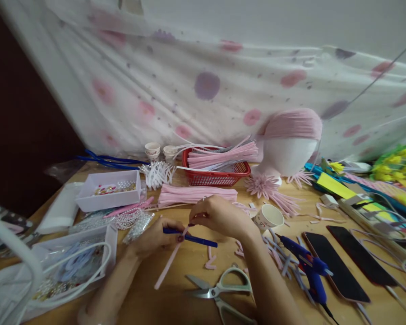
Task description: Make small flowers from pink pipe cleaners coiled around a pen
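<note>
A blue pen [202,241] lies crosswise in the fingers of my left hand [152,239], which also pinches a pink pipe cleaner [166,270] against it. One end of the pipe cleaner hangs down to the lower left. My right hand [219,217] is just above the pen, its thumb and finger closed on the pipe cleaner's upper part, which the fingers mostly hide. Below both hands, scissors [214,291] with pale handles lie with their blades apart. A short bent pink piece [209,261] rests on the table near the pen's tip.
Behind my hands are a pink pipe cleaner bundle [189,195] and a red basket [209,179]. White boxes [104,205] of beads stand left. Rightward are a paper cup [269,216], a blue glue gun [309,266], phones [338,266] and a white head form [284,155].
</note>
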The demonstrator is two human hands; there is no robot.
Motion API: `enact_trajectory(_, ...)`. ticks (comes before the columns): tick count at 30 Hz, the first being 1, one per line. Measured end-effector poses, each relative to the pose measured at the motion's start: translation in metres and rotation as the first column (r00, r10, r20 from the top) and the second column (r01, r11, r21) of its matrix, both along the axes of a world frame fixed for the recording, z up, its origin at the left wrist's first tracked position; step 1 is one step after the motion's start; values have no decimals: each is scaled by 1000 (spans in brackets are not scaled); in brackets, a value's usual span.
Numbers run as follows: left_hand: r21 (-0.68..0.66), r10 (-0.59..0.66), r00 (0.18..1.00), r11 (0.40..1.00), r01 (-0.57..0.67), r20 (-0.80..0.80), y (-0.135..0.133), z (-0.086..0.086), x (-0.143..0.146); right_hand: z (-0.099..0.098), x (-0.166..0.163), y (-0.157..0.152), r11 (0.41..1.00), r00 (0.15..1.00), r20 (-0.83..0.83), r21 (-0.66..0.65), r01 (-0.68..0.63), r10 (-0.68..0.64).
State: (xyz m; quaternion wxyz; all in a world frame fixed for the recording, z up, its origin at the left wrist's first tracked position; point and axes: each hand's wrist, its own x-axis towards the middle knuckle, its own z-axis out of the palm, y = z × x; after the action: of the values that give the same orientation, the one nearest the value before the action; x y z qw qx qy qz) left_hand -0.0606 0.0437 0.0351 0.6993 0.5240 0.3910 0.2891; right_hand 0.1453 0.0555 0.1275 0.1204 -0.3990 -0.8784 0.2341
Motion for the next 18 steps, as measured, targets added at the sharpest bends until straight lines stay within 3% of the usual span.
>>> enact_trajectory(4,-42,15,998,999,-12,69,0,-3,-2,-1,-3,1,1000,1000,-16,18,12,-12)
enact_trajectory(9,-104,42,981,994,-22,192,1,-4,-4,-2,-4,2,989,991,8,68,134,-135)
enact_trajectory(14,-129,210,918,976,-176,337,1,2,-6,-1,-5,-2,991,993,27,63,116,-118)
enact_trajectory(18,-167,361,829,933,-319,428,5,-2,-4,3,-8,-11,980,975,121,92,176,-187)
